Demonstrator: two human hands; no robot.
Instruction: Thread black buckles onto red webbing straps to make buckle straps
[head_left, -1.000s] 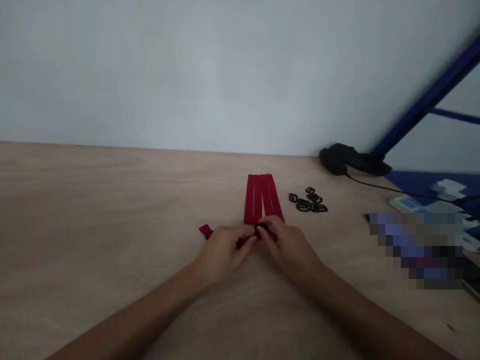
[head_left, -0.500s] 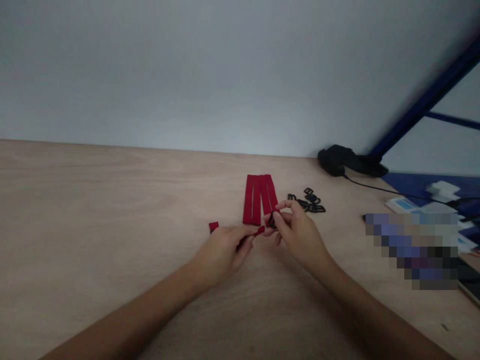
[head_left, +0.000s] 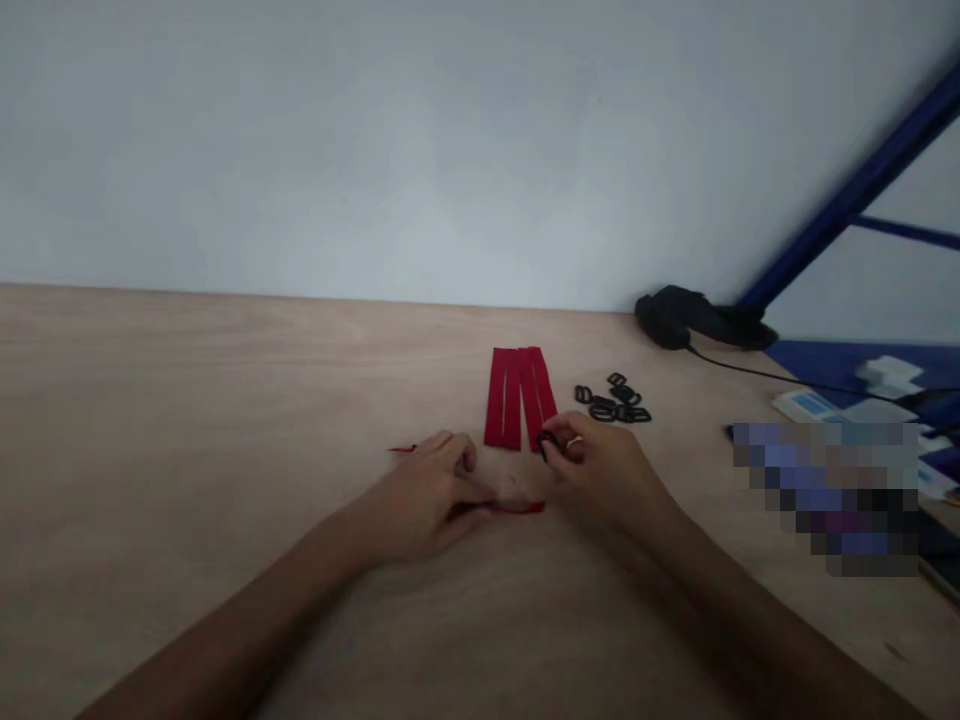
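In my left hand [head_left: 427, 497] a red webbing strap [head_left: 521, 508] is pinched between thumb and fingers. One end sticks out to the right, and a red piece [head_left: 400, 449] shows at the left past the knuckles. My right hand [head_left: 600, 465] closes its fingertips on a small black slide buckle [head_left: 547, 441], apart from the strap in the left hand. Just behind the hands lie several flat red straps [head_left: 503, 400] side by side; the right fingertips overlap the near end of the rightmost ones. A loose group of black buckles [head_left: 616, 410] lies behind the right hand.
A black device [head_left: 675, 315] with a cable [head_left: 772, 377] rests at the back right against the wall [head_left: 375, 150]. Boxes and white items [head_left: 810, 405] stand at the right, beside a blurred-out patch. Wooden tabletop [head_left: 187, 420] stretches to the left.
My left hand has moved slightly left and lowered the strap, whose free end now sits nearer me. The right hand still holds the buckle, now farther from the strap end.
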